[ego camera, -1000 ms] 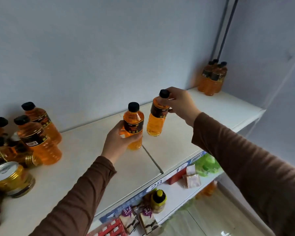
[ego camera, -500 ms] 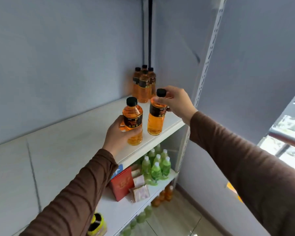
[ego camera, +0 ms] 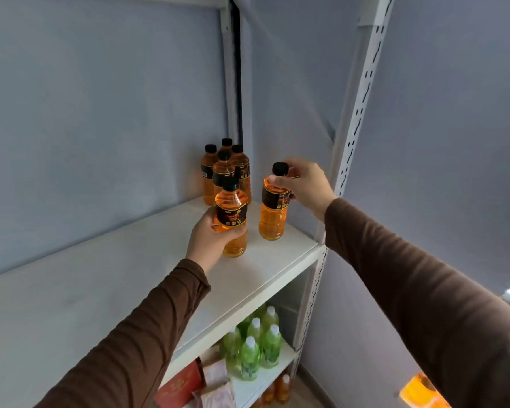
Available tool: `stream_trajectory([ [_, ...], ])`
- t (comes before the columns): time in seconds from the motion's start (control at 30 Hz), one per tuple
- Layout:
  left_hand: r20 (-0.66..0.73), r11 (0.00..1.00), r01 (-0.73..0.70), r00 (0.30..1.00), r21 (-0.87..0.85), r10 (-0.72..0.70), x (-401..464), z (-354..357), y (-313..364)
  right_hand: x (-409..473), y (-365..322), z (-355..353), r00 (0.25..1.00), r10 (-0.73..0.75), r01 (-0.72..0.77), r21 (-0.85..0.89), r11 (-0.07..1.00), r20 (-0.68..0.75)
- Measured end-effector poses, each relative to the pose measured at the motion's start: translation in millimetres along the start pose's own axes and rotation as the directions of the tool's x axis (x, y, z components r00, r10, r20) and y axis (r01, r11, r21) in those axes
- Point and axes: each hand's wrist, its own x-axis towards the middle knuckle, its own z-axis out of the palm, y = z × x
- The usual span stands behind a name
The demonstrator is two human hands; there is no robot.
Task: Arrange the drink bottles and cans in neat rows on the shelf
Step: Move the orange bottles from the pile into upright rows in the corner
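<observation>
The left hand [ego camera: 211,238] grips an orange plastic drink bottle with black cap and dark label [ego camera: 231,220] around its body. The right hand [ego camera: 305,185] pinches a second identical orange bottle [ego camera: 273,207] at the neck, just below its cap. Both bottles are upright over the white shelf board [ego camera: 100,290]. A cluster of four matching orange bottles [ego camera: 226,172] stands in the rear corner. Green bottles with white caps [ego camera: 255,346] occupy the shelf below.

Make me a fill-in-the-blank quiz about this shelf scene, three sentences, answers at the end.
1. Each of the hands, left and right, holds one ___ bottle.
2. The grouped bottles in the shelf's corner have ___ caps.
3. The lower-shelf bottles hold ___ drink.

Answers: orange, black, green
</observation>
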Motion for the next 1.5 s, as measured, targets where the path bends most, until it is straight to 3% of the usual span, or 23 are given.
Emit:
stream_trajectory([
  [0.4, -0.125, 0.995, 0.073, 0.989, -0.066, -0.081, 88.5, 41.0, -23.1, 112.4, 29.0, 40.5, 0.990, 0.025, -0.030, 0.031, 0.999, 0.140],
  [0.73, -0.273, 0.988, 0.145, 0.954, 0.054, -0.124, 112.5, 59.1, -26.0, 150.8, 40.2, 56.2, 0.971, 0.008, 0.000, -0.037, 0.999, 0.240],
  [0.87, -0.272, 0.988, 0.134, 0.956, 0.081, -0.107, 111.2, 66.1, -25.3, 157.0, 36.4, 53.3, 0.959, -0.029, 0.085, -0.188, 0.978, 0.281],
  [1.03, -0.300, 0.982, 0.130, 0.950, 0.135, -0.085, 98.9, 70.1, -30.8, 160.5, 20.2, 47.1, 0.936, -0.076, 0.228, -0.429, 0.874, 0.343],
  [1.17, -0.292, 0.966, 0.157, 0.952, 0.206, -0.093, 89.0, 73.6, -42.6, 162.2, 7.3, 38.7, 0.903, -0.175, 0.394, -0.591, 0.704, 0.393],
  [1.37, -0.264, 0.957, 0.165, 0.959, 0.237, -0.100, 94.7, 74.8, -45.5, 160.4, -7.4, 32.2, 0.839, -0.214, 0.541, -0.722, 0.431, 0.501],
  [1.5, -0.248, 0.952, 0.175, 0.962, 0.250, -0.112, 97.9, 76.0, -46.1, 158.5, -12.6, 29.6, 0.821, -0.226, 0.570, -0.750, 0.336, 0.524],
])
